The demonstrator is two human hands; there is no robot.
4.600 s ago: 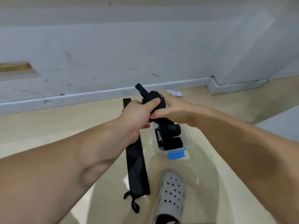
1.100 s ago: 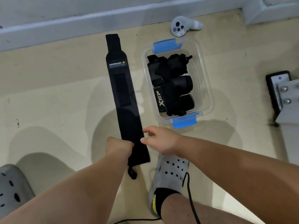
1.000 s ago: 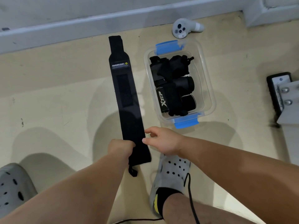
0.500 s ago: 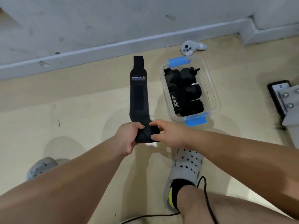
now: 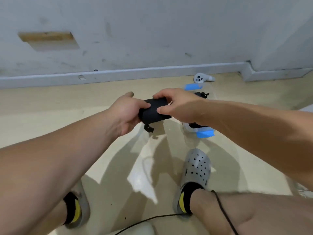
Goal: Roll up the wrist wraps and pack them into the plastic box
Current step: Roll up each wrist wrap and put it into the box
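A scuffed grey wall [image 5: 152,31] fills the upper half of the view, with a wood-coloured rectangular patch [image 5: 45,37] set into it at the left. A pale baseboard [image 5: 135,73] runs along its foot. Below lies a glossy beige floor [image 5: 50,107]. The person's two bare forearms reach forward from the lower corners and meet near the middle. Their feet, in black-and-yellow socks, show beneath: the right grey clog [image 5: 196,167] is planted just short of the box, and the left grey clog [image 5: 83,209] is partly hidden under the left arm. The clear plastic box [image 5: 188,128] sits on the floor behind the right hand and wrist, so only its ends show. Each end has a blue clip, and dark rolled wraps [image 5: 201,94] are visible inside. The left hand [image 5: 126,112] is curled around the left end of a black wrist wrap [image 5: 155,111], thumb on top. The right hand [image 5: 181,106] pinches the right end between thumb and fingers. The wrap is bundled into a short, thick roll and is held in the air above the floor, to the left of the box. A white controller [image 5: 202,78] lies by the baseboard beyond the box. A thin black cable [image 5: 152,219] crosses the floor near the right ankle. A small black loop [image 5: 149,129] dangles under the wrap.
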